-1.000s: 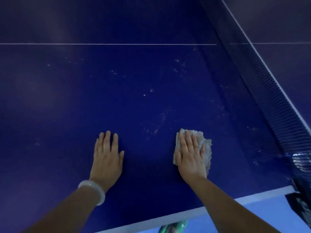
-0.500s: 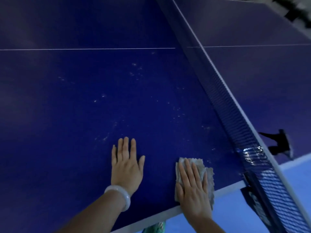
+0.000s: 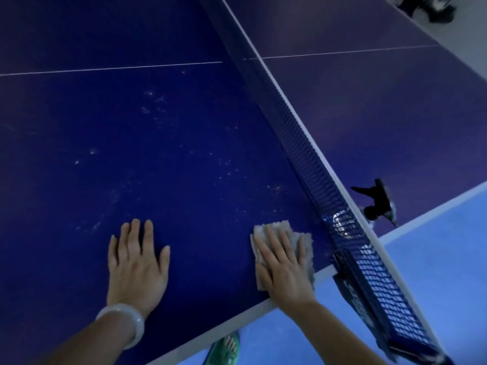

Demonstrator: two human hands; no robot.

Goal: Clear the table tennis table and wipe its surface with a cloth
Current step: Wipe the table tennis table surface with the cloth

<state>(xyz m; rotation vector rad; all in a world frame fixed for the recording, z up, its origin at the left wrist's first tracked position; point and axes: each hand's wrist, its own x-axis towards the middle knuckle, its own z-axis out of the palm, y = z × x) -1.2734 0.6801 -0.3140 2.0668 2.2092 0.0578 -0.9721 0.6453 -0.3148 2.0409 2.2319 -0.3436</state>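
Note:
The dark blue table tennis table (image 3: 131,159) fills the view, speckled with pale dust marks. My right hand (image 3: 283,267) presses flat, fingers straight, on a grey cloth (image 3: 303,241) close to the table's near edge, just left of the net. My left hand (image 3: 137,264) rests flat on the bare surface to the left, fingers spread, a pale bangle on its wrist. Part of the cloth is hidden under my right palm.
The blue net (image 3: 311,159) with its white top band runs diagonally from top centre to lower right, ending at a post clamp (image 3: 350,275). A black spray bottle (image 3: 376,201) stands beyond the net near the far half's edge. Light blue floor (image 3: 434,259) and a green shoe (image 3: 226,349) lie below.
My right hand has slid the cloth toward the near edge and closer to the net. My left hand has shifted right along the surface. The view has turned right, revealing the spray bottle.

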